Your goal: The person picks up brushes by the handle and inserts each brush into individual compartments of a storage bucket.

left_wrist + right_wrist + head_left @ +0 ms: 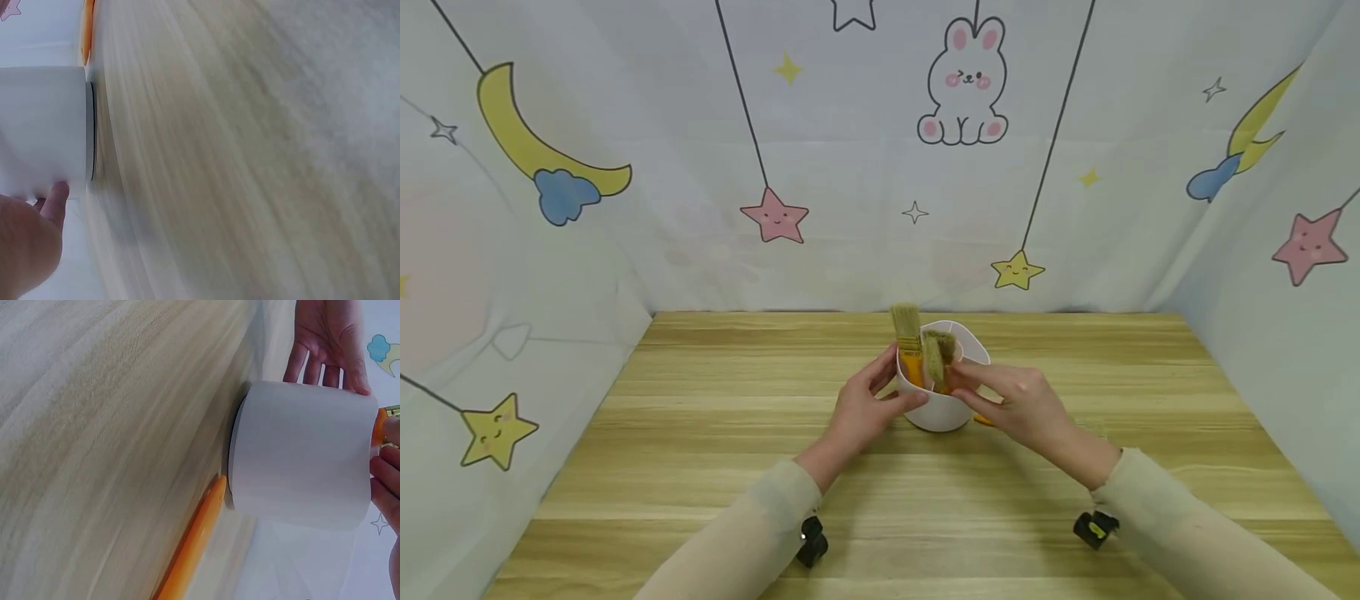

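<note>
A white divided cup (940,413) stands upright on the wooden table. My left hand (867,408) grips its left side, thumb across the front near the rim. One flat paintbrush (907,323) with an orange handle leans in the left part of the cup, bristles up. At the right rim, my right hand (1030,404) pinches another paintbrush (933,360) by its orange handle, bristles up; its lower end is hidden by the cup. Darker bristles (946,340) show just behind it. In the right wrist view, the cup's plain outer wall (300,456) fills the middle.
On the table right of the cup lies an orange-handled thing (194,540), mostly covered by my right hand in the head view. White curtains (880,167) with cartoon prints rise behind and beside the table (737,375).
</note>
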The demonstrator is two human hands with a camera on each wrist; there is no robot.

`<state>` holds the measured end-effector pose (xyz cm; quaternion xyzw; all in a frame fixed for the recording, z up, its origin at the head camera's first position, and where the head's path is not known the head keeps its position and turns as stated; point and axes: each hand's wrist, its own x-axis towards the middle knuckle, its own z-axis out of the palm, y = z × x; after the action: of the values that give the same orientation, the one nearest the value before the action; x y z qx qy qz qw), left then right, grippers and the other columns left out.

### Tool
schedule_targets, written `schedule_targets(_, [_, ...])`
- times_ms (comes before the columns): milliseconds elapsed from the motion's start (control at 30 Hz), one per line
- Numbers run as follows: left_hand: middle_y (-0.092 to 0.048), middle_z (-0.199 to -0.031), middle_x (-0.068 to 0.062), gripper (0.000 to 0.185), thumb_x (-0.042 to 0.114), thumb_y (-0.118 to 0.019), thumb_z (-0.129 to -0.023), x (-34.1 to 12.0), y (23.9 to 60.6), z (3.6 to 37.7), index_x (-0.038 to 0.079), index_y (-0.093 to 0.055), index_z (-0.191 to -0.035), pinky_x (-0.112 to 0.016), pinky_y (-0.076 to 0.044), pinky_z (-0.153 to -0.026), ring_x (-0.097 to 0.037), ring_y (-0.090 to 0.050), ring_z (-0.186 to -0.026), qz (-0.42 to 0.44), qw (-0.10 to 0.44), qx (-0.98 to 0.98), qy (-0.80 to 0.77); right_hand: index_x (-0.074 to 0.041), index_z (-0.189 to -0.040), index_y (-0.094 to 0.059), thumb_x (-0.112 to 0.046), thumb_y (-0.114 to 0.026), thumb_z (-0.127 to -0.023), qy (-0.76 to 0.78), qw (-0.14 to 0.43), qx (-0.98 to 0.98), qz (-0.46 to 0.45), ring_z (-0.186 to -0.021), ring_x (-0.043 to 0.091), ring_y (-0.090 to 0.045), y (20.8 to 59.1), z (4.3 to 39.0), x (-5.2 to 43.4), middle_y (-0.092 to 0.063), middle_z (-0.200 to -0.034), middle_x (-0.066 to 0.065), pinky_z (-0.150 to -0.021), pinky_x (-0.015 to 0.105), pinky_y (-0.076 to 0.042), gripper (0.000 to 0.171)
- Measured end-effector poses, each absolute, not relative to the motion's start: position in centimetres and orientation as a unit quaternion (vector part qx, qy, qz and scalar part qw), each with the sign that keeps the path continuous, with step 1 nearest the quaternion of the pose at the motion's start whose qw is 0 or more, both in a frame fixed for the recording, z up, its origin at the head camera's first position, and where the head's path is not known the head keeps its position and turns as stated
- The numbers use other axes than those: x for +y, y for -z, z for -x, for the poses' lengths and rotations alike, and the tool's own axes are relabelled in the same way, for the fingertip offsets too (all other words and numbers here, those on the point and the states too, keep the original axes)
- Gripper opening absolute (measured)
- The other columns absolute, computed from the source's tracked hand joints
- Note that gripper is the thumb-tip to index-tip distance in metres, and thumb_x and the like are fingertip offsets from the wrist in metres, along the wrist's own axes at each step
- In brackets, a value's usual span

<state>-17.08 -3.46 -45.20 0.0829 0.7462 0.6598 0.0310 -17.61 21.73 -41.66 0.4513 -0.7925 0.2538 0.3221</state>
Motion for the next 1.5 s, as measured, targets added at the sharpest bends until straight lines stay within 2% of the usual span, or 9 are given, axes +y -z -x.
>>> schedule_targets(67, [-0.049, -0.164, -0.007, 0.088, 0.018, -0.089, -0.091, -3.7, 45.3, 17.3, 0.019, -0.043, -0.165, -0.047, -0.052, -0.114, -0.030, -0.050, -0.149, -0.088, 0.034, 0.752, -0.652, 0.001, -0.116, -0.080, -0.044, -0.055, -0.109, -0.254, 0.326, -0.791, -0.452, -0.076, 0.022, -0.079, 41.6, 17.6, 21.9, -0.082, -0.102, 0.013, -0.056, 0.029, -0.063, 0.052])
schedule_targets(167, [-0.051, -0.162, -0.008, 0.087, 0.017, -0.089, -0.091, -4.0, 45.4, 17.7, 0.018, -0.044, -0.165, -0.047, -0.050, -0.115, -0.030, -0.050, -0.149, -0.100, 0.040, 0.754, -0.648, 0.001, -0.115, -0.081, -0.048, -0.053, -0.109, -0.250, 0.329, -0.792, -0.448, -0.078, 0.023, -0.080, 41.3, 17.5, 22.3, -0.082, -0.103, 0.012, -0.058, 0.031, -0.063, 0.057])
schedule_targets(633, [-0.045, -0.167, -0.006, 0.087, 0.019, -0.085, -0.095, -6.0, 45.3, 19.8, 0.013, -0.037, -0.167, -0.045, -0.037, -0.126, -0.027, -0.044, -0.153, -0.162, 0.104, 0.755, -0.627, 0.001, -0.114, -0.081, -0.053, -0.054, -0.109, -0.227, 0.342, -0.806, -0.427, -0.081, 0.027, -0.080, 40.8, 17.7, 25.3, -0.082, -0.104, 0.013, -0.056, 0.036, -0.062, 0.061])
schedule_targets(1033, [-0.042, -0.169, -0.004, 0.084, 0.013, -0.082, -0.097, -6.8, 44.3, 20.6, 0.015, -0.037, -0.168, -0.044, -0.036, -0.127, -0.028, -0.043, -0.154, -0.192, 0.134, 0.755, -0.613, 0.000, -0.123, -0.078, -0.056, -0.052, -0.108, -0.211, 0.305, -0.836, -0.406, -0.087, 0.031, -0.080, 41.9, 18.1, 28.5, -0.081, -0.110, 0.015, -0.062, 0.043, -0.065, 0.064])
schedule_targets(1100, [-0.042, -0.169, -0.005, 0.084, 0.012, -0.082, -0.097, -6.8, 44.2, 20.7, 0.015, -0.038, -0.168, -0.045, -0.036, -0.127, -0.029, -0.043, -0.154, -0.193, 0.136, 0.755, -0.612, 0.000, -0.126, -0.077, -0.054, -0.058, -0.107, -0.204, 0.294, -0.844, -0.401, -0.089, 0.032, -0.080, 42.2, 18.2, 29.1, -0.081, -0.110, 0.015, -0.064, 0.045, -0.065, 0.061])
schedule_targets(1200, [-0.043, -0.168, -0.005, 0.083, 0.012, -0.082, -0.097, -6.7, 44.1, 20.7, 0.015, -0.038, -0.167, -0.045, -0.036, -0.127, -0.030, -0.043, -0.154, -0.194, 0.138, 0.755, -0.611, 0.000, -0.128, -0.076, -0.043, -0.074, -0.102, -0.195, 0.280, -0.853, -0.395, -0.090, 0.033, -0.080, 42.6, 18.1, 29.9, -0.080, -0.111, 0.016, -0.065, 0.045, -0.066, 0.051])
schedule_targets(1300, [-0.042, -0.169, -0.005, 0.083, 0.014, -0.082, -0.097, -6.7, 44.2, 20.7, 0.017, -0.038, -0.168, -0.047, -0.037, -0.126, -0.030, -0.043, -0.154, -0.190, 0.139, 0.756, -0.611, 0.001, -0.130, -0.075, -0.025, -0.089, -0.090, -0.188, 0.266, -0.862, -0.388, -0.089, 0.033, -0.080, 42.9, 18.0, 30.5, -0.080, -0.112, 0.017, -0.066, 0.045, -0.066, 0.050])
schedule_targets(1400, [-0.042, -0.169, -0.001, 0.083, 0.017, -0.082, -0.098, -6.7, 44.3, 20.6, 0.020, -0.038, -0.168, -0.045, -0.038, -0.126, -0.027, -0.043, -0.154, -0.182, 0.139, 0.756, -0.613, 0.000, -0.131, -0.075, -0.015, -0.095, -0.080, -0.178, 0.246, -0.876, -0.376, -0.089, 0.033, -0.080, 43.3, 17.7, 30.9, -0.080, -0.111, 0.017, -0.069, 0.046, -0.067, 0.057])
schedule_targets(1500, [-0.043, -0.168, 0.002, 0.082, 0.018, -0.082, -0.098, -6.5, 44.4, 20.6, 0.022, -0.038, -0.168, -0.044, -0.039, -0.125, -0.025, -0.045, -0.153, -0.175, 0.136, 0.754, -0.619, -0.001, -0.132, -0.074, -0.012, -0.096, -0.077, -0.169, 0.226, -0.888, -0.362, -0.092, 0.033, -0.080, 43.7, 17.4, 31.2, -0.080, -0.112, 0.017, -0.073, 0.047, -0.067, 0.061])
